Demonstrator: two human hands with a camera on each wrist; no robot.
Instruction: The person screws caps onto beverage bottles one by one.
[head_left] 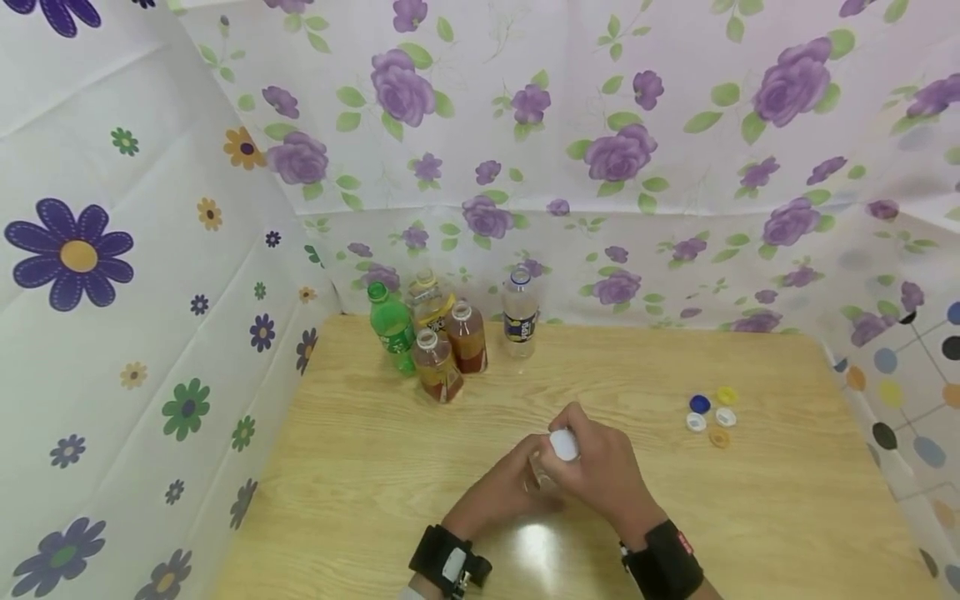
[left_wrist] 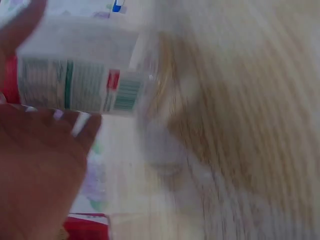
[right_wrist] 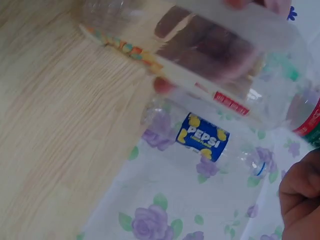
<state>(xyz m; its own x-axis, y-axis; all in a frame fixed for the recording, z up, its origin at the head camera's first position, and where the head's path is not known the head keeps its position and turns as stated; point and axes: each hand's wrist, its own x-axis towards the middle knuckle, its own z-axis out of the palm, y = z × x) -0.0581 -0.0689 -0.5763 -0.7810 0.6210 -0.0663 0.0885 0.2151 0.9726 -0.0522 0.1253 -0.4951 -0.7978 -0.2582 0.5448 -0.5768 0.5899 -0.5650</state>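
Both hands are on a clear plastic bottle (right_wrist: 215, 55) above the front middle of the table. My left hand (head_left: 513, 487) wraps its fingers round the bottle body; a printed label with a barcode (left_wrist: 127, 95) shows beside those fingers. A white cap (head_left: 564, 445) tops the bottle in the head view. My right hand (head_left: 611, 471) curls its thumb and fingers round this cap. In the right wrist view, a red band (right_wrist: 311, 117) circles the neck end close to the right hand's curled fingers. The left wrist view is blurred.
Behind the hands stand a green bottle (head_left: 393, 329), a clear yellow-labelled bottle (head_left: 429, 307), two bottles of brown-red liquid (head_left: 467, 337), and a clear Pepsi bottle (head_left: 520, 317). Several loose caps, including a blue cap (head_left: 699, 404), lie at right on the wooden table (head_left: 360, 475). Flowered sheets enclose the table.
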